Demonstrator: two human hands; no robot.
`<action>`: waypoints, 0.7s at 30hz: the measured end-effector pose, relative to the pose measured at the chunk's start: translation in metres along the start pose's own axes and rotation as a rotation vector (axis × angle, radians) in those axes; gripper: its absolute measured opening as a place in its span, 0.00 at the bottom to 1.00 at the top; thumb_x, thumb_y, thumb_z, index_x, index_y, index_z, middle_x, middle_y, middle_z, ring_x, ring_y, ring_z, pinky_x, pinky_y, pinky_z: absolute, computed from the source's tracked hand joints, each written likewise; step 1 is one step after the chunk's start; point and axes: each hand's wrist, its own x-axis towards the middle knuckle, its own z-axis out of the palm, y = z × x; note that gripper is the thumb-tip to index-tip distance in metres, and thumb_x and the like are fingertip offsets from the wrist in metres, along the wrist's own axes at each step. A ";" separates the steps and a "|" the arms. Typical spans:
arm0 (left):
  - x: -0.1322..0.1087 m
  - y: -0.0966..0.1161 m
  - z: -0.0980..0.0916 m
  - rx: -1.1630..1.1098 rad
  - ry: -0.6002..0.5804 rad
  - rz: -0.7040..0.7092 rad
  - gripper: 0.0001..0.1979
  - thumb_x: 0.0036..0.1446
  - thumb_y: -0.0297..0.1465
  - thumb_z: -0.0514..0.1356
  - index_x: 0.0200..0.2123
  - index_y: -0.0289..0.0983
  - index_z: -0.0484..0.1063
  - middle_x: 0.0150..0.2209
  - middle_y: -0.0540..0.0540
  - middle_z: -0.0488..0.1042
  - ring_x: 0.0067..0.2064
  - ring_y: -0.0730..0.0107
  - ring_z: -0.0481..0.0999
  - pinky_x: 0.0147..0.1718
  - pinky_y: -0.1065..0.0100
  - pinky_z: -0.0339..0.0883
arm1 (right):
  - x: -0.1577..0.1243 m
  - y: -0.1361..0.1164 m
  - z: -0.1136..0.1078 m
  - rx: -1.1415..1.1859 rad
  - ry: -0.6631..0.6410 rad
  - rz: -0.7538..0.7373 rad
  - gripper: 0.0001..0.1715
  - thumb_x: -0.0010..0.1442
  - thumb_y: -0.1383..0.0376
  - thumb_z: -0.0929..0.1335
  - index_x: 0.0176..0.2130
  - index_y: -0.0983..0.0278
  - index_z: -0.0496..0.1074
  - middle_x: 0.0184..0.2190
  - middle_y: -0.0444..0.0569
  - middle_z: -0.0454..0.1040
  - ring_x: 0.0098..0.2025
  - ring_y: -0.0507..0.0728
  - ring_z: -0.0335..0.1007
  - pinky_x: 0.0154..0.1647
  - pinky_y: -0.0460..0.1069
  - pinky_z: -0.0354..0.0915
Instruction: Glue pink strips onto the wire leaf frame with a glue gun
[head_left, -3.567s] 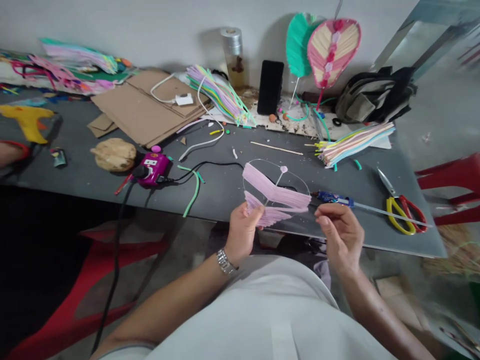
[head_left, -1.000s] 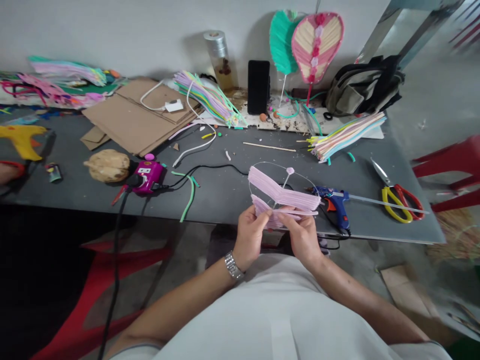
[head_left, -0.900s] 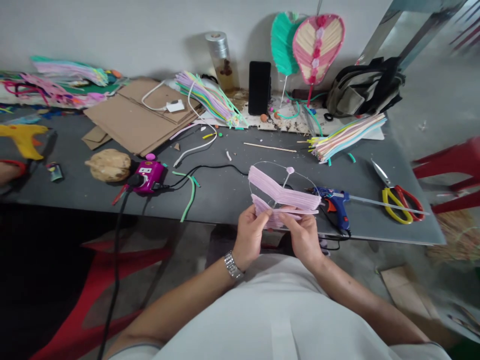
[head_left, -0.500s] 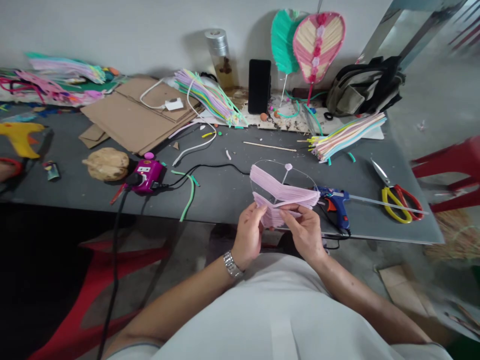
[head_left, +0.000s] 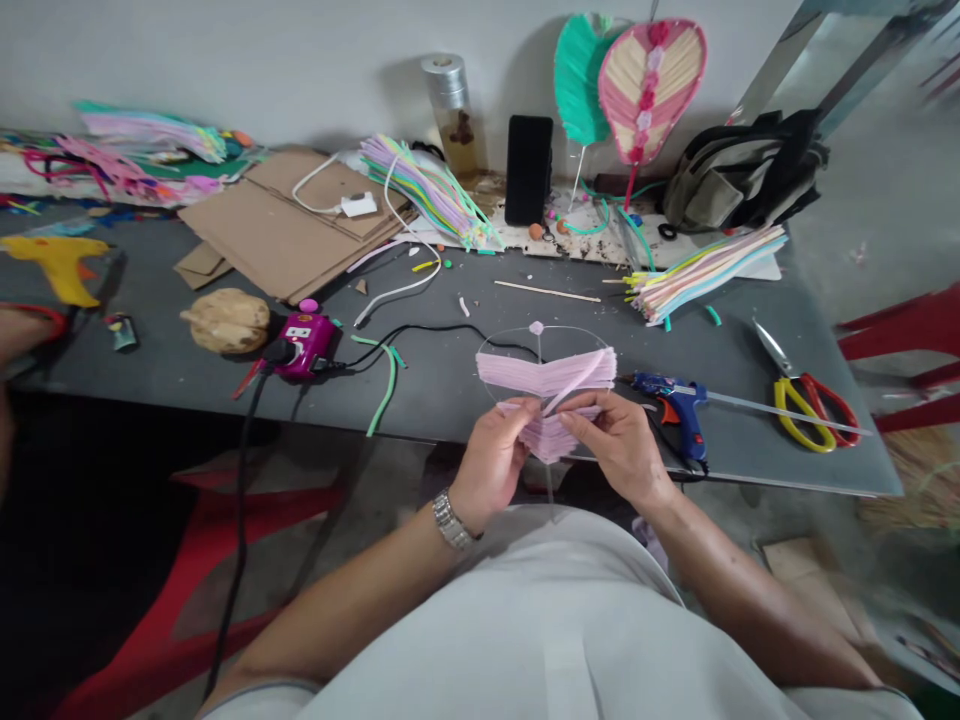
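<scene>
Held piece: a thin wire loop (head_left: 517, 340) with pink strips (head_left: 547, 373) laid across it in two banked rows, a pink bead (head_left: 536, 327) at its top and a thin stem (head_left: 549, 490) hanging below. It is held in the air between both hands, just above the front edge of the dark grey surface (head_left: 442, 400), not resting on it.

Left hand (head_left: 491, 465): curled, thumb and fingers clamped on the lower bunch of strips from the left. Right hand (head_left: 619, 450): clamped on the same bunch from the right, with a single pale strip (head_left: 577, 380) lying slantwise over the upper row near its fingertips. The two hands are close together, nearly meeting at the centre.

Handling, judged: very light; strips look soft and easily bent, the wire springy and easily pulled out of shape. Firmest hold is likely at the packed middle of the strips, not the bare loop or strip ends.

Nearby on the surface, to the right: glue gun (head_left: 667, 395), scissors (head_left: 806, 410).
</scene>
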 end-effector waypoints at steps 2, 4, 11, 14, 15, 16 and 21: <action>0.000 -0.002 0.000 0.000 0.006 -0.041 0.20 0.41 0.39 0.77 0.30 0.33 0.76 0.28 0.49 0.76 0.30 0.72 0.73 0.32 0.71 0.67 | 0.000 0.002 0.000 0.044 -0.015 0.048 0.20 0.51 0.51 0.79 0.33 0.64 0.78 0.23 0.42 0.73 0.22 0.48 0.58 0.23 0.45 0.57; -0.002 -0.004 -0.002 0.011 0.023 -0.050 0.20 0.40 0.39 0.77 0.30 0.33 0.76 0.27 0.50 0.75 0.29 0.73 0.72 0.31 0.71 0.66 | -0.003 0.005 -0.002 0.086 -0.061 0.106 0.22 0.50 0.51 0.79 0.34 0.64 0.77 0.22 0.41 0.72 0.22 0.48 0.58 0.22 0.45 0.57; -0.007 0.000 -0.008 -0.014 0.029 -0.040 0.19 0.42 0.37 0.77 0.31 0.34 0.74 0.28 0.52 0.74 0.29 0.75 0.71 0.29 0.72 0.65 | -0.020 0.013 0.002 -0.037 -0.157 0.089 0.21 0.57 0.50 0.76 0.38 0.65 0.75 0.25 0.42 0.72 0.20 0.48 0.60 0.19 0.45 0.58; -0.012 0.008 -0.005 -0.045 0.008 -0.027 0.19 0.44 0.38 0.77 0.33 0.34 0.74 0.30 0.51 0.75 0.31 0.75 0.73 0.31 0.73 0.67 | -0.025 -0.002 0.005 -0.298 -0.140 -0.182 0.10 0.66 0.59 0.70 0.38 0.64 0.76 0.27 0.43 0.73 0.23 0.48 0.64 0.24 0.45 0.62; -0.014 0.011 -0.004 -0.050 -0.002 -0.016 0.19 0.45 0.37 0.76 0.35 0.35 0.75 0.32 0.51 0.76 0.33 0.74 0.74 0.32 0.73 0.68 | -0.027 -0.009 0.005 -0.404 -0.142 -0.311 0.08 0.68 0.62 0.69 0.38 0.64 0.75 0.28 0.44 0.73 0.25 0.49 0.66 0.26 0.44 0.63; -0.016 0.014 -0.003 -0.050 -0.012 0.004 0.19 0.46 0.37 0.76 0.37 0.36 0.75 0.34 0.50 0.77 0.34 0.73 0.75 0.34 0.72 0.69 | -0.029 -0.015 0.005 -0.513 -0.143 -0.446 0.06 0.69 0.66 0.67 0.39 0.64 0.75 0.30 0.45 0.74 0.29 0.50 0.69 0.29 0.44 0.64; -0.031 0.027 -0.010 0.030 -0.056 0.102 0.18 0.48 0.38 0.74 0.40 0.37 0.77 0.34 0.48 0.80 0.35 0.66 0.79 0.38 0.66 0.75 | -0.038 -0.027 -0.002 -1.015 -0.068 -0.932 0.16 0.69 0.74 0.64 0.52 0.62 0.74 0.45 0.53 0.78 0.34 0.51 0.74 0.34 0.46 0.66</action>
